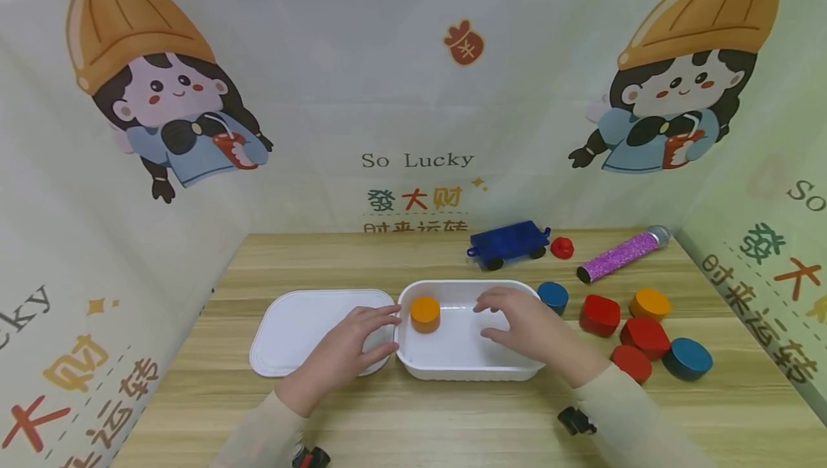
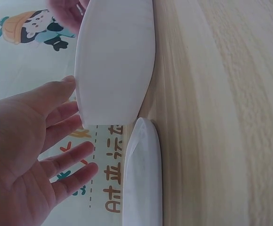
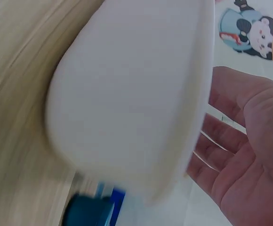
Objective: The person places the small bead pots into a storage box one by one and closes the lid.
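A white oblong box (image 1: 468, 373) stands in the middle of the table, with an orange round block (image 1: 425, 314) inside near its left end. My left hand (image 1: 349, 346) is at the box's left rim, its fingertips right against the edge and its fingers spread. Over the right part of the box hovers my right hand (image 1: 517, 321), fingers loosely bent and nothing between them. A white lid (image 1: 293, 331) lies flat to the left of the box, partly covered by the left hand in the head view. The right wrist view shows the box's outer wall (image 3: 127, 84) beside the relaxed fingers.
Right of the box lie several blocks, including a blue round block (image 1: 553, 297), a red block (image 1: 599, 315), an orange block (image 1: 650, 303) and another blue block (image 1: 688, 359). Behind are a blue toy wagon (image 1: 510, 242), a small red piece (image 1: 562, 247) and a glittery pink microphone (image 1: 620, 256).
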A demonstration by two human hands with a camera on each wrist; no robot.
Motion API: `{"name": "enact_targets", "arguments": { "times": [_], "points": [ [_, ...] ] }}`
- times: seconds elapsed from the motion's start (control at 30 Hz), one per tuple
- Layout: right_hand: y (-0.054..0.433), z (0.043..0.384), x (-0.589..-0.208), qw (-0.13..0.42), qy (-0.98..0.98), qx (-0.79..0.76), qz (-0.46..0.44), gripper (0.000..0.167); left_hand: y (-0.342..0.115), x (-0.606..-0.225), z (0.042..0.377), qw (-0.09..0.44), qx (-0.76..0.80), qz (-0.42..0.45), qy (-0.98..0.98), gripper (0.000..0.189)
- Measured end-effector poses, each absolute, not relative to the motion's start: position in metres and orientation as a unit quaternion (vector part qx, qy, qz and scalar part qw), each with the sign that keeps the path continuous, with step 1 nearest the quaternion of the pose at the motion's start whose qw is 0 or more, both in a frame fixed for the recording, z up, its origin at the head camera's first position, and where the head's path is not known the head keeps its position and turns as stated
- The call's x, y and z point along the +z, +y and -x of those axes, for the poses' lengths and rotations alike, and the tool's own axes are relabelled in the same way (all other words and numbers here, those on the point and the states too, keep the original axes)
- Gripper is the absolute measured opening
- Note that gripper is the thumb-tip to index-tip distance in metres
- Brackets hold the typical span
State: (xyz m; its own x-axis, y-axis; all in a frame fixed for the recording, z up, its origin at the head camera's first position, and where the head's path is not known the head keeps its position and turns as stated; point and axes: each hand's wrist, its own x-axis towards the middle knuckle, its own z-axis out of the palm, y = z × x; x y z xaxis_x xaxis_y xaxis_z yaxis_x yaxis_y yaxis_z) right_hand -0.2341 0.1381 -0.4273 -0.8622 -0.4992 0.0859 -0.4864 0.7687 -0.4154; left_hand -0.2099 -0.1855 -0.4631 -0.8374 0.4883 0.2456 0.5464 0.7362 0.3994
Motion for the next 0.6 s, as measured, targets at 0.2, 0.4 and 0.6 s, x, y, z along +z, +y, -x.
{"name": "enact_targets", "arguments": {
  "times": [0.2, 0.4, 0.6],
  "points": [
    [0.174, 0.221, -0.421, -0.019, 0.938, -0.227, 0.26, 0.03, -0.185, -0.463, 0.209, 0.06, -0.235, 0.276, -0.93, 0.038],
    [0.204, 0.209, -0.422, -0.041, 0.944, -0.22, 0.244, 0.029, -0.184, -0.464, 0.209, 0.056, -0.232, 0.272, -0.932, 0.039],
    [0.239, 0.204, -0.424, -0.063, 0.947, -0.226, 0.221, 0.03, -0.183, -0.462, 0.21, 0.068, -0.227, 0.276, -0.931, 0.04]
  ]
}}
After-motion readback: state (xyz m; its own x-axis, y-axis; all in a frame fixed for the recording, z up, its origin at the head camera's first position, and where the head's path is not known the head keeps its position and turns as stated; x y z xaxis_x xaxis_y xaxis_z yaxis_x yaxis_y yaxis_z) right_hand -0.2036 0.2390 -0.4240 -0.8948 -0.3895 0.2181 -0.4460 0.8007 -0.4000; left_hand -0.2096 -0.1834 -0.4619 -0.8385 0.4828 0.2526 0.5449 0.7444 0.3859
